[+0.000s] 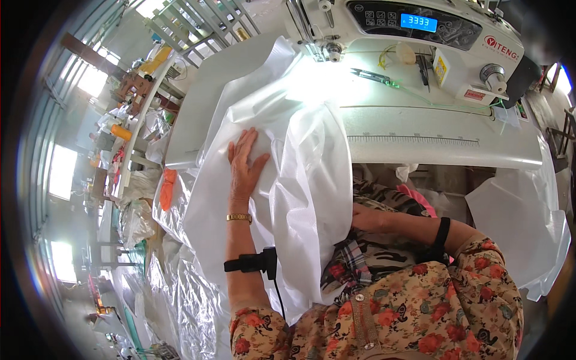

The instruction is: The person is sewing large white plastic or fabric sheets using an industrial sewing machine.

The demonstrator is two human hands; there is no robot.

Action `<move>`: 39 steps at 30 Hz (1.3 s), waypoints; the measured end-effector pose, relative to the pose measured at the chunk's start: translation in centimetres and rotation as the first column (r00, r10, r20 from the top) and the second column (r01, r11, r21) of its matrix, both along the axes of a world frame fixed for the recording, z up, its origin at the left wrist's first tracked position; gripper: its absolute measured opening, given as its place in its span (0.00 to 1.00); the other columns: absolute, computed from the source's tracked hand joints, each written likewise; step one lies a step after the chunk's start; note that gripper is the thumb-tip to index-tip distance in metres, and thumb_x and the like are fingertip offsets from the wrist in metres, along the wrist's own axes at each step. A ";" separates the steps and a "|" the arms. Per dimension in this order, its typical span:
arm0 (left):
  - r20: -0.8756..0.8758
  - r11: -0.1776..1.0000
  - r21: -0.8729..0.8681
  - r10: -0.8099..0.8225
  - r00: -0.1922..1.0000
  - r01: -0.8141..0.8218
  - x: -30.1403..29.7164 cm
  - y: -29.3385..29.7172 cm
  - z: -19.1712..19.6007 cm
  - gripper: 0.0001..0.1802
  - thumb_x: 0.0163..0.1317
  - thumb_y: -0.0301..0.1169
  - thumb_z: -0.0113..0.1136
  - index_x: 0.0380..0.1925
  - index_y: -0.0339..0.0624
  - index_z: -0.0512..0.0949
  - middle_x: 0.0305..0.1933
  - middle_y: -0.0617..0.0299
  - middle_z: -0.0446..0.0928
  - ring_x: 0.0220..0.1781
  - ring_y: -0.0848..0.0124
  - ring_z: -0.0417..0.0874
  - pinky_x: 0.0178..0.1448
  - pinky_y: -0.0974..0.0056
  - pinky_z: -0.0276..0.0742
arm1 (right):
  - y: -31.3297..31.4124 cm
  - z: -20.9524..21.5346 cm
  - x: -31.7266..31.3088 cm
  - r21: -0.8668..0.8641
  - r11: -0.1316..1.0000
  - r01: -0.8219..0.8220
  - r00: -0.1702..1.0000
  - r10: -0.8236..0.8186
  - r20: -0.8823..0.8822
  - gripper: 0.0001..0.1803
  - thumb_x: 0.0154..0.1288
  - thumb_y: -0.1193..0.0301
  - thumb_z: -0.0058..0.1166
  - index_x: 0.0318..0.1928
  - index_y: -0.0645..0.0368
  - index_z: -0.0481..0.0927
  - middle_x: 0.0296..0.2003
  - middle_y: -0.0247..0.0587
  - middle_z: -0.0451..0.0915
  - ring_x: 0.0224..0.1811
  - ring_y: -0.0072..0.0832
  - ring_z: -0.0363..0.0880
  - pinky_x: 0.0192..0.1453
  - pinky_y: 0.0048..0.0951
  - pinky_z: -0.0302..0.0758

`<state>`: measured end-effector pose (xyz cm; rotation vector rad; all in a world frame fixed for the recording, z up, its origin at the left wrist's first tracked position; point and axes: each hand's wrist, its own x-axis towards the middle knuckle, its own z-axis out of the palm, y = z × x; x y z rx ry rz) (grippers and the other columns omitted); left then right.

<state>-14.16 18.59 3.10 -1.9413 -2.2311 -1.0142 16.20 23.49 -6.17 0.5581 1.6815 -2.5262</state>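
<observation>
A large sheet of white, slightly shiny fabric (240,180) runs from under the sewing machine's lit needle area down over the table's front edge into my lap. My left hand (245,168) lies flat on it, fingers stretched out and thumb apart, below and left of the needle area. In front of the table edge, my right hand (366,218) is at the right border of the hanging fabric. Its fingers are hidden behind the fabric, so their grip does not show. The sewing machine (414,36) stands at the top right with a lit blue display.
Thread snips (372,77) and a dark slim tool (423,72) lie on the machine bed, with green thread nearby. A ruler scale (414,139) runs along the table front. More white sheeting (516,216) hangs at right. A cluttered shelf (144,108) stands at left.
</observation>
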 end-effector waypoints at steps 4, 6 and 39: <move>-0.030 1.000 -0.012 0.020 0.999 -0.020 0.0 0.0 0.0 0.30 0.62 0.38 0.63 0.63 0.41 0.71 0.70 0.57 0.68 0.76 0.63 0.60 0.80 0.53 0.37 | -1.5 0.5 -1.7 -0.158 0.962 0.222 0.937 -0.256 -0.236 0.20 0.71 0.71 0.47 0.62 0.59 0.74 0.51 0.39 0.80 0.47 0.25 0.80 0.50 0.27 0.77; -0.030 1.000 -0.004 0.017 0.999 -0.017 0.1 0.0 0.1 0.30 0.62 0.37 0.63 0.64 0.41 0.71 0.70 0.58 0.68 0.76 0.63 0.60 0.80 0.54 0.37 | -2.3 1.0 -2.6 -0.154 0.959 0.238 0.938 -0.268 -0.220 0.20 0.71 0.71 0.47 0.62 0.59 0.74 0.51 0.40 0.80 0.47 0.25 0.80 0.50 0.27 0.77; -0.042 1.000 -0.022 0.010 0.999 -0.011 0.0 0.2 -0.4 0.32 0.62 0.36 0.63 0.66 0.46 0.69 0.71 0.61 0.68 0.76 0.65 0.60 0.80 0.53 0.36 | -6.0 1.5 -1.3 -0.141 0.979 -0.146 0.971 0.114 -0.212 0.20 0.71 0.62 0.53 0.55 0.63 0.77 0.45 0.32 0.79 0.48 0.19 0.75 0.54 0.26 0.74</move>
